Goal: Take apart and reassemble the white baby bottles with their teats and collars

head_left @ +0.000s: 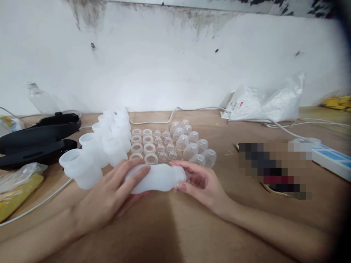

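Head view: white bottle [157, 178] on its side above table [208, 226]. Left hand [109, 186] part curled round the base end; right hand [204, 184] pinching the neck end, fingers nearly closed. Looks light, smooth, slightly squeezable, maybe slippery; unlikely to shatter. Best hold: loosely round the body, firmer at the stiffer-looking collar.

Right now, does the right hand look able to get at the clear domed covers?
Probably yes: the right hand is near the clear domed covers, with nothing visible in between, but its grip on the bottle must open first.
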Available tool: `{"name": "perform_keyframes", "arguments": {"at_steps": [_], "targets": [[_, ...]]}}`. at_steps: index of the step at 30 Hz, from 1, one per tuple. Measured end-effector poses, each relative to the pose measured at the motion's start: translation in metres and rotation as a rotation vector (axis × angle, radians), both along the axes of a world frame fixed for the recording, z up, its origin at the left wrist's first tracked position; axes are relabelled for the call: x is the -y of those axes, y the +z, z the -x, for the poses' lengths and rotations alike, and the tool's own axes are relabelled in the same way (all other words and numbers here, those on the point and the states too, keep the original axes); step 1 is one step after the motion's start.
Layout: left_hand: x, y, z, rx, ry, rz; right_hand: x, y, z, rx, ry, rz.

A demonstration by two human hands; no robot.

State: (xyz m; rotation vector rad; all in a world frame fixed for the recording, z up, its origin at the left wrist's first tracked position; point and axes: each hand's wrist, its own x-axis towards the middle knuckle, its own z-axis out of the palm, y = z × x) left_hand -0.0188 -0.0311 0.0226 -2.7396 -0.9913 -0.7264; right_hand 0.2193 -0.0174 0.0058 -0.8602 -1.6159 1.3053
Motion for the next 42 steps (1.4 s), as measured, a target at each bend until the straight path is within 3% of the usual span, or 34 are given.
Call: {"name": "perform_keyframes", "arguments": {"at_steps": [4,10,16,21,23,26,28,30,34,37,39,42], "targets": [[-0.001,-0.011,0.004,0.006,-0.071,-0.129,0.005,0.009,0.002,-0.022,0.012,0.172],[0.0,-0.011,0.002,0.058,-0.066,-0.175,0.007,0.015,0.002,-0.071,0.032,0.304],[0.001,-0.013,0.004,0.108,-0.06,-0.276,0.009,0.021,0.003,-0.029,0.064,0.334],[0.002,-0.01,0.001,0.114,-0.064,-0.226,0.007,0.032,0.0,0.092,0.113,0.282],[0.004,-0.005,-0.001,0.174,-0.008,-0.125,0.003,0.044,-0.009,0.225,0.108,0.114],[0.01,0.005,-0.006,0.377,0.134,0.127,-0.008,0.058,-0.034,0.471,-0.136,-0.342],[0.014,0.012,-0.007,0.514,0.229,0.354,-0.016,0.057,-0.05,0.755,-0.306,-0.598],[0.016,0.015,-0.008,0.639,0.301,0.615,-0.023,0.048,-0.06,1.003,-0.317,-0.726],[0.011,0.013,-0.008,0.879,0.263,1.078,-0.026,0.027,-0.066,1.161,-0.187,-0.744],[0.005,0.007,-0.007,0.998,0.181,1.247,-0.022,0.031,-0.064,1.13,-0.173,-0.701],[0.003,0.002,-0.006,1.049,0.148,1.3,-0.021,0.04,-0.062,0.993,-0.215,-0.645],[0.003,-0.008,-0.003,1.126,0.109,1.305,-0.022,0.048,-0.049,0.539,-0.299,-0.421]]}}
